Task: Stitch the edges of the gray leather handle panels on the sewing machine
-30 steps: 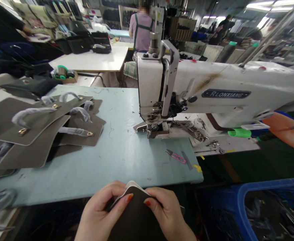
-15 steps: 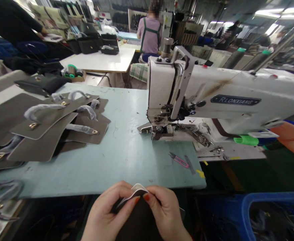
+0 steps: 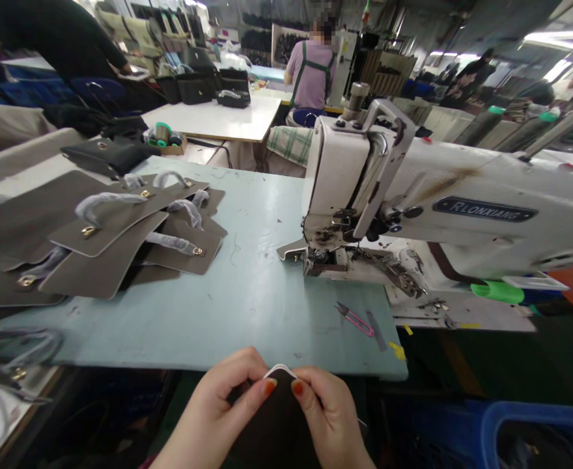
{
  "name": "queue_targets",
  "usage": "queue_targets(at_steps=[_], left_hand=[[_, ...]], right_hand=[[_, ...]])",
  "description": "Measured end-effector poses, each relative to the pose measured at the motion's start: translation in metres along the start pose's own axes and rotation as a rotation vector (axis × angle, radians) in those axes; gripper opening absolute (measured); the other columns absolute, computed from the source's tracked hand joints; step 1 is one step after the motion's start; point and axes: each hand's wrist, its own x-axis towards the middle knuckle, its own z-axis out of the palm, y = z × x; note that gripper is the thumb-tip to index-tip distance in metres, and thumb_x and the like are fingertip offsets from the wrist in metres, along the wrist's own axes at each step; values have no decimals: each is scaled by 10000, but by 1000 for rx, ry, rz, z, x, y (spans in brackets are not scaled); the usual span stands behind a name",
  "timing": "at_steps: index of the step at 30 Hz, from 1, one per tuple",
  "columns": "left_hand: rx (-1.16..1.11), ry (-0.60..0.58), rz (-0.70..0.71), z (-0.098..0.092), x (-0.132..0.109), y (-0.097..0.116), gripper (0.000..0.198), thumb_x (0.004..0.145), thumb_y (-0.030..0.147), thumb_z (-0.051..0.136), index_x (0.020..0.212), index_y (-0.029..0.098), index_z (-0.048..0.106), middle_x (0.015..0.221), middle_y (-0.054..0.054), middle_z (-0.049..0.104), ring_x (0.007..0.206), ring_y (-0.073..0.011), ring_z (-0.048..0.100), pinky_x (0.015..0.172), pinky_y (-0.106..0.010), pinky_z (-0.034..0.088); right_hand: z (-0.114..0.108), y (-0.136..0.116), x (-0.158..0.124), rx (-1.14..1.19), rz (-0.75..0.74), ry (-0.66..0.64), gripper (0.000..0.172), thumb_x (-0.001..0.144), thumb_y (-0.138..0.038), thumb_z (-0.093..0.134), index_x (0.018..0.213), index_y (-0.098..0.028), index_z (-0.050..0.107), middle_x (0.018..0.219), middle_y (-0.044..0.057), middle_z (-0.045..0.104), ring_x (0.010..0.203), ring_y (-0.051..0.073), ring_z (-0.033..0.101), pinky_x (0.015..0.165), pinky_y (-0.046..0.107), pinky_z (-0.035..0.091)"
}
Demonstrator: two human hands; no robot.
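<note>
Pale edges of the dark panel [image 3: 280,423] now sit closer together, just this side of the table [image 3: 247,312], left hand [image 3: 232,398] and right hand [image 3: 329,405] each pinching its peaked rim, probably light, bendy, best held by that edge.

At six o'clock, a dark brown panel [image 3: 284,430] edged in white; orange-red thumbnails [image 3: 269,387] on the left hand [image 3: 228,400] and right hand [image 3: 330,410]; the surface [image 3: 247,312] plain pale blue-green; at nine o'clock, grey-brown pieces [image 3: 105,264] with pale edges, gold-coloured fittings [image 3: 88,231] and whitish wrapped handles [image 3: 88,212]; at ten, a black bag [image 3: 108,156]; at twelve, a green-and-white checked cloth [image 3: 289,144] and a person [image 3: 310,71] in lilac with dark green straps; at three, a white sewing machine [image 3: 413,189], rust-brown stained, its dark nameplate [image 3: 484,209] pale-lettered, and a bright green tube [image 3: 499,292]; at four, pink-handled snips [image 3: 363,325], yellow scraps [image 3: 398,351] and a blue basket [image 3: 489,426].
</note>
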Motion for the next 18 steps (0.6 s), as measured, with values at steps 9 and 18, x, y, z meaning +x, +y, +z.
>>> queue_targets(at_steps=[9, 18], left_hand=[[112, -96, 80, 3, -1, 0, 258, 955, 292, 479, 738, 193, 577, 718, 3, 557, 679, -116, 554, 629, -195, 432], [212, -118, 169, 1, -4, -3, 347, 964, 271, 438, 646, 174, 537, 665, -1, 480, 611, -108, 504, 564, -202, 381]], right_hand=[[12, -5, 5, -39, -147, 155, 300, 991, -316, 466, 768, -180, 613, 662, 6, 590, 615, 119, 553, 621, 202, 417], [7, -14, 17, -171, -84, 95, 366, 995, -318, 435, 678, -169, 541, 580, -15, 508, 553, 99, 494, 549, 215, 322]])
